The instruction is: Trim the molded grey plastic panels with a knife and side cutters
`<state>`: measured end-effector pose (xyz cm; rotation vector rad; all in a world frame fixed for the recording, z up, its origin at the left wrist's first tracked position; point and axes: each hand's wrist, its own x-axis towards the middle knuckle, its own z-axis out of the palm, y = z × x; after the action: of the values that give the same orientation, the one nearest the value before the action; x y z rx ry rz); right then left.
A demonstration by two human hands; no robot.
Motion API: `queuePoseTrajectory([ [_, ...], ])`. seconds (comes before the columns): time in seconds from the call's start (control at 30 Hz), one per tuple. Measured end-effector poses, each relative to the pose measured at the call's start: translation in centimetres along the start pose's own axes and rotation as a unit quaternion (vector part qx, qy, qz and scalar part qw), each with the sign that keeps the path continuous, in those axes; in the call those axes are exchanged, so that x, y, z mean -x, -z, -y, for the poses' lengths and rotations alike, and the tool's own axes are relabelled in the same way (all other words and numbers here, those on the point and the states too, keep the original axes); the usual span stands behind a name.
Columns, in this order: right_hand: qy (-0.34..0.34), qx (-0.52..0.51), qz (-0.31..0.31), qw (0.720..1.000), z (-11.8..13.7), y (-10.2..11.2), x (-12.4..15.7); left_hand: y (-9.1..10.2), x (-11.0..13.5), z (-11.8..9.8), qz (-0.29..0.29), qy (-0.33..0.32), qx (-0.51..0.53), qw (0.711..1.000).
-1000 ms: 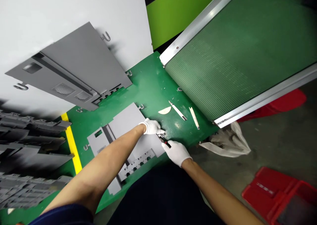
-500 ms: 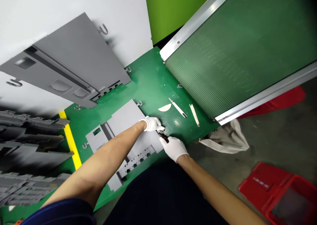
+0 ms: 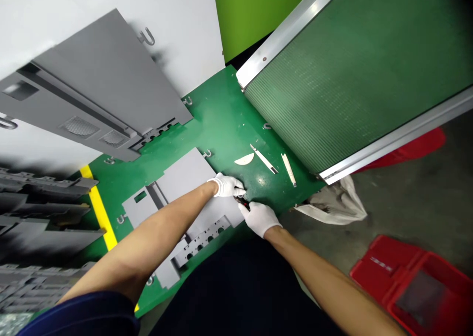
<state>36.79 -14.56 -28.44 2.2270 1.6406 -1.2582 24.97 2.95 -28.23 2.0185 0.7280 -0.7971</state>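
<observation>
A flat grey plastic panel (image 3: 192, 171) lies on the green worktop, with hook-shaped tabs on its edges. My left hand (image 3: 228, 185), in a white glove, is closed at the panel's right edge; its fingers pinch what looks like a hook-shaped tab (image 3: 242, 195), mostly covered. Just below, my gloved right hand (image 3: 261, 218) grips a small hand tool (image 3: 243, 203) with black and red handles, probably cutting pliers. The tool's tip meets the tab near my left fingertips. My left forearm hides part of the panel.
Right of my hands lie a half-round cream piece (image 3: 244, 159), a craft knife (image 3: 263, 158) and a cream-handled tool (image 3: 288, 170). A similar panel (image 3: 107, 75) leans on the white wall. Grey parts (image 3: 44, 210) stand left. A conveyor (image 3: 351, 75) and red crate (image 3: 417, 282) are right.
The view has shifted slightly. Both hands stay together at the same edge of the panel, with the tool still in my right hand; otherwise little differs.
</observation>
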Motion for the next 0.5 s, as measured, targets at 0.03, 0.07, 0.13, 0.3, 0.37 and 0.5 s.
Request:
queuePoseTrajectory([
  [0.03,-0.001,0.006,0.003,1.0,0.1,0.0,0.0,0.0,-0.2,-0.1,0.01,-0.001,-0.002,1.0],
  [0.07,-0.002,0.013,0.004,1.0,0.1,0.1,0.1,-0.1,-0.4,-0.1,0.02,0.004,-0.002,1.0],
  [0.13,-0.001,0.03,-0.006,1.0,0.3,0.1,0.2,-0.3,-0.8,-0.2,0.028,0.021,0.005,0.999],
  [0.3,0.003,0.043,-0.027,0.999,0.6,0.2,0.5,-0.8,-1.2,0.1,-0.001,0.016,0.036,0.999],
  [0.37,0.007,0.032,-0.016,0.999,0.5,0.2,0.3,-1.1,-0.7,0.7,-0.038,-0.041,0.051,0.997],
  [0.5,0.024,0.021,-0.002,0.999,0.0,0.4,-0.1,-1.8,0.9,2.0,-0.144,-0.184,0.076,0.969],
])
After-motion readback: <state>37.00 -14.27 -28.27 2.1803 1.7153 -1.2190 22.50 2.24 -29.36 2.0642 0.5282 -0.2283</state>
